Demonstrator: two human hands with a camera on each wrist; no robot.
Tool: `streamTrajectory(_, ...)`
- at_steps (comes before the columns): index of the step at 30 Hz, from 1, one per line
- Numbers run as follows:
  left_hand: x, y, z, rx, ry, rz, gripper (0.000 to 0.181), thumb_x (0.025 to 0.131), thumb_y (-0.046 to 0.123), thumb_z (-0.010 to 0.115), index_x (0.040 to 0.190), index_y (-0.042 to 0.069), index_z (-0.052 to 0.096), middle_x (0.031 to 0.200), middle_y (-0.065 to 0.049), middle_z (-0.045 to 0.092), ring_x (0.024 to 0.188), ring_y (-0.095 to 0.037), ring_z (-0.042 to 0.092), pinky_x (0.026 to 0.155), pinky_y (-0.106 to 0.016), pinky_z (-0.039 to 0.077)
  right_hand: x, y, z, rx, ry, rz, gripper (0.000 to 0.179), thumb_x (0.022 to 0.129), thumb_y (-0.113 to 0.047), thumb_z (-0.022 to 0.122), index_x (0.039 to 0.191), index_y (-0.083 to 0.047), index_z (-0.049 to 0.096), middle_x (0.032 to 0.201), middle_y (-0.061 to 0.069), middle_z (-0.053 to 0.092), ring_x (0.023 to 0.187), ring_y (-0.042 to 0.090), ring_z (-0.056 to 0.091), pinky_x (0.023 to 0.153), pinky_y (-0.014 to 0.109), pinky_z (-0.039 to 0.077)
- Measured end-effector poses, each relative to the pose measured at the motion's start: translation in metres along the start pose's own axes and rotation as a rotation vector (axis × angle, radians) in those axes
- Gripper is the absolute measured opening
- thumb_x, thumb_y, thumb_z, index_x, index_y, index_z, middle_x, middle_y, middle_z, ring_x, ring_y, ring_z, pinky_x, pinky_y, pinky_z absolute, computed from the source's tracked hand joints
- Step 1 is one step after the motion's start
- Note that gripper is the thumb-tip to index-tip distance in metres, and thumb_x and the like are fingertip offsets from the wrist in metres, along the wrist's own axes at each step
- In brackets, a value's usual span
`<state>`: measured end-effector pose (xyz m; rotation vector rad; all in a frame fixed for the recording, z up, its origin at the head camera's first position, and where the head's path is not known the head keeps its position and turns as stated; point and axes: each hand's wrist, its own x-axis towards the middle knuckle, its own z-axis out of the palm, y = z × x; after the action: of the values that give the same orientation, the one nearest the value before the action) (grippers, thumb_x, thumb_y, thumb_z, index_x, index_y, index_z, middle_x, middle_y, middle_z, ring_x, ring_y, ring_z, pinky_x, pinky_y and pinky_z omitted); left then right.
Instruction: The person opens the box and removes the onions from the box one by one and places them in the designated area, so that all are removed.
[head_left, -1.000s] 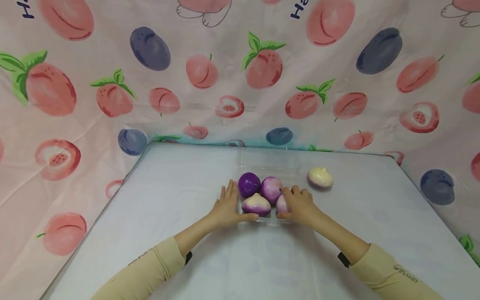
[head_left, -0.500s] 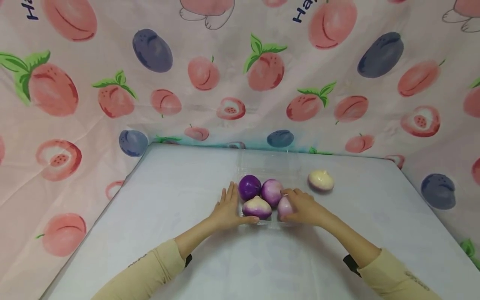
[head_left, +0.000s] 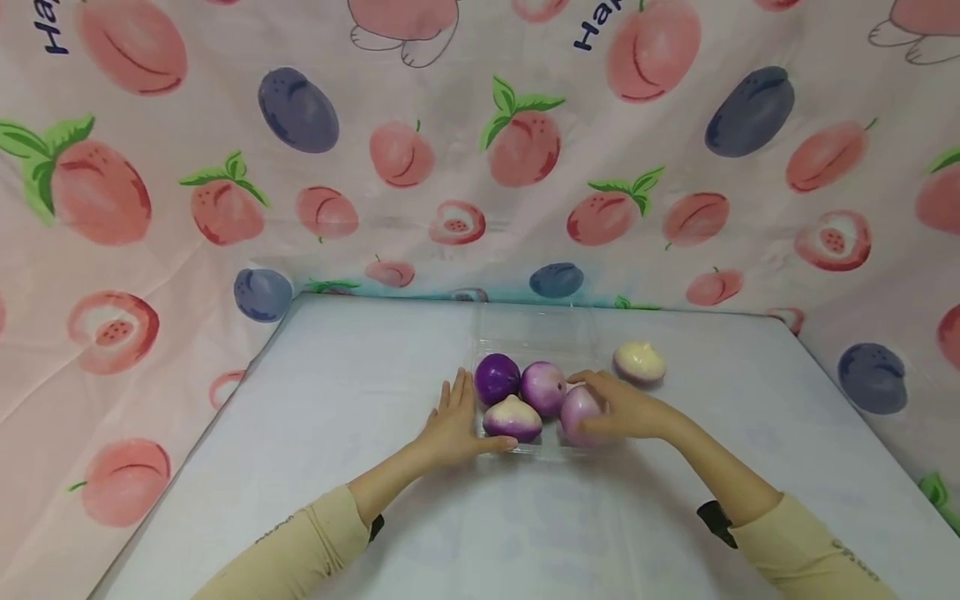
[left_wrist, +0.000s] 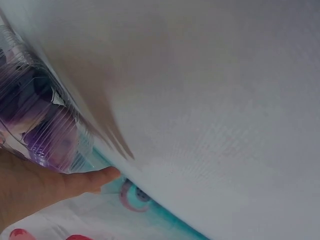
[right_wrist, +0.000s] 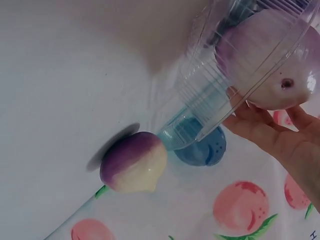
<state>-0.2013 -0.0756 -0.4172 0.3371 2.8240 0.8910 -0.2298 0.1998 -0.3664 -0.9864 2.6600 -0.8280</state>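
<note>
A clear plastic box [head_left: 536, 451] with its lid folded back holds several purple-and-white onions. Along its left side lies my left hand [head_left: 450, 429], fingers straight, the thumb across the front rim. Near that hand sit a dark purple onion [head_left: 497, 379] and, in front of it, an onion with a pale pointed top [head_left: 512, 419]. A pinkish onion [head_left: 543, 388] is behind and to the right. My right hand [head_left: 630, 406] grips the pale pink onion [head_left: 580, 415] at the box's front right; in the right wrist view fingers curl under this onion [right_wrist: 270, 60].
Outside the box, a cream-topped onion [head_left: 640, 362] sits on the white table [head_left: 360, 350] to the right. The transparent lid [head_left: 536, 321] lies toward the back. A fruit-printed cloth [head_left: 450, 108] rises behind the table and at both sides.
My right hand has shifted right, and the pale pink onion it grips has moved slightly right and shows more. My left hand stays against the box. The head view has shifted a little.
</note>
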Motion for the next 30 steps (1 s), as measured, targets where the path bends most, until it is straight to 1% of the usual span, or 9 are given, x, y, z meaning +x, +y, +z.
streamTrajectory(6, 0.000, -0.001, 0.000, -0.012, -0.001, -0.004, 0.123, 0.071, 0.065, 0.069, 0.149, -0.004, 0.003, 0.158, -0.021, -0.002, 0.143, -0.047, 0.001, 0.106, -0.068, 0.021, 0.000, -0.003, -0.006, 0.029, -0.032, 0.047, 0.057, 0.082, -0.025, 0.069, 0.125, 0.006, 0.049, 0.118, 0.023, 0.056, 0.102, 0.030, 0.053, 0.085, 0.045, 0.048)
streamTrajectory(9, 0.000, -0.001, -0.001, -0.014, -0.004, -0.003, 0.123, 0.071, 0.065, 0.069, 0.149, -0.004, 0.003, 0.158, -0.021, -0.002, 0.143, -0.046, 0.000, 0.106, -0.068, 0.021, -0.001, -0.001, -0.006, 0.033, -0.028, 0.051, 0.057, 0.083, -0.025, 0.069, 0.126, 0.005, 0.049, 0.118, 0.022, 0.056, 0.099, 0.027, 0.052, 0.083, 0.043, 0.048)
streamTrajectory(13, 0.000, 0.000, -0.002, -0.009, -0.010, -0.003, 0.123, 0.072, 0.064, 0.069, 0.149, -0.004, 0.002, 0.158, -0.021, -0.003, 0.143, -0.047, 0.000, 0.106, -0.068, 0.021, -0.003, 0.004, -0.005, 0.029, 0.007, 0.036, 0.053, 0.082, -0.023, 0.069, 0.123, 0.004, 0.051, 0.118, 0.021, 0.055, 0.099, 0.026, 0.051, 0.081, 0.041, 0.047)
streamTrajectory(15, 0.000, 0.001, -0.003, -0.005, -0.011, -0.003, 0.122, 0.072, 0.063, 0.069, 0.149, -0.005, 0.002, 0.158, -0.022, -0.002, 0.143, -0.047, 0.000, 0.106, -0.068, 0.021, -0.004, 0.006, -0.005, 0.033, 0.026, 0.026, 0.051, 0.082, -0.022, 0.069, 0.122, 0.003, 0.051, 0.118, 0.020, 0.056, 0.102, 0.026, 0.051, 0.082, 0.041, 0.047)
streamTrajectory(21, 0.000, 0.001, -0.004, -0.011, -0.011, -0.008, 0.123, 0.072, 0.064, 0.069, 0.150, -0.003, 0.002, 0.158, -0.020, -0.003, 0.143, -0.046, -0.001, 0.106, -0.068, 0.020, -0.005, 0.010, -0.009, 0.100, 0.080, 0.009, 0.050, 0.080, -0.016, 0.071, 0.122, 0.003, 0.049, 0.119, 0.017, 0.053, 0.101, 0.022, 0.049, 0.087, 0.040, 0.045)
streamTrajectory(24, 0.001, 0.001, -0.004, -0.016, -0.019, -0.009, 0.124, 0.071, 0.064, 0.069, 0.150, -0.003, 0.001, 0.158, -0.020, -0.004, 0.143, -0.045, -0.002, 0.106, -0.068, 0.019, -0.005, 0.010, -0.014, 0.111, 0.103, 0.000, 0.051, 0.080, -0.013, 0.072, 0.122, 0.004, 0.047, 0.120, 0.019, 0.052, 0.100, 0.022, 0.048, 0.086, 0.038, 0.044)
streamTrajectory(27, 0.001, 0.000, -0.003, -0.018, -0.025, -0.011, 0.124, 0.071, 0.064, 0.069, 0.150, -0.003, 0.000, 0.158, -0.020, -0.005, 0.143, -0.045, -0.003, 0.107, -0.068, 0.019, -0.005, 0.010, -0.018, 0.120, 0.110, 0.008, 0.053, 0.081, -0.012, 0.071, 0.123, 0.004, 0.044, 0.122, 0.021, 0.051, 0.105, 0.026, 0.051, 0.090, 0.040, 0.045)
streamTrajectory(30, 0.000, -0.001, -0.003, -0.017, -0.024, -0.013, 0.124, 0.071, 0.065, 0.069, 0.150, -0.003, 0.000, 0.158, -0.020, -0.005, 0.143, -0.045, -0.003, 0.107, -0.068, 0.019, -0.006, 0.009, -0.019, 0.148, 0.113, 0.037, 0.055, 0.082, -0.011, 0.071, 0.124, 0.005, 0.039, 0.124, 0.023, 0.049, 0.111, 0.035, 0.051, 0.094, 0.048, 0.045)
